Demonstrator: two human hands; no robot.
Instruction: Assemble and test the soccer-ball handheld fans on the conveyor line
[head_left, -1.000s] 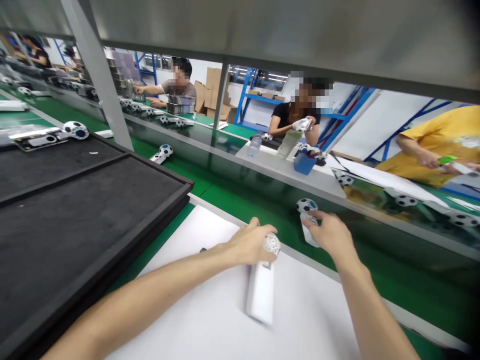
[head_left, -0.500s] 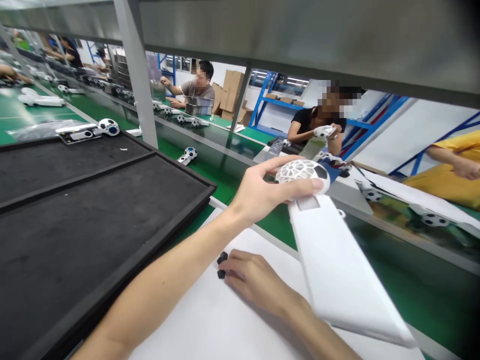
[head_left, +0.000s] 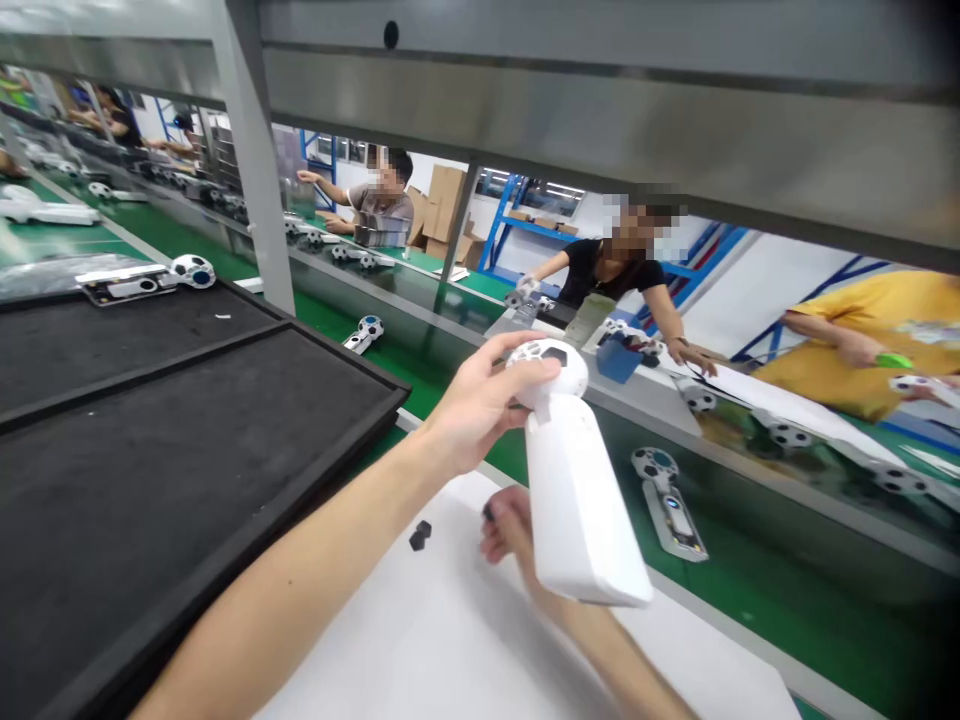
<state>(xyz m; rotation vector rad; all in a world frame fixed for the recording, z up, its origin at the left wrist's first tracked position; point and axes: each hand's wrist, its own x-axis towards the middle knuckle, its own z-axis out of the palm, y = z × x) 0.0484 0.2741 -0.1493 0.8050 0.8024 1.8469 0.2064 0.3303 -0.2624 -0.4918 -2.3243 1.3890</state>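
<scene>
My left hand (head_left: 480, 400) grips the round, football-patterned head of a white plastic housing (head_left: 585, 500), thumb across the top. The long body of the housing slants down to the right, above the white work surface (head_left: 375, 640). Lower down, my right hand (head_left: 510, 525) is closed, with a small black piece (head_left: 489, 512) pinched at its fingertips; the housing partly hides this hand and its wrist. Two black pentagon pieces (head_left: 421, 535) lie on the white surface, left of my right hand.
A black padded tray (head_left: 187, 440) fills the left side, with an opened football-headed housing (head_left: 142, 283) at its far edge. Beyond runs a green conveyor (head_left: 607, 470) carrying another open housing (head_left: 670, 505). A metal post (head_left: 251, 150) rises at left. Co-workers sit across the line.
My right hand has left the pair of black pieces and moved right, holding a black piece. My left hand has tilted the housing more upright. An open housing now shows on the conveyor.
</scene>
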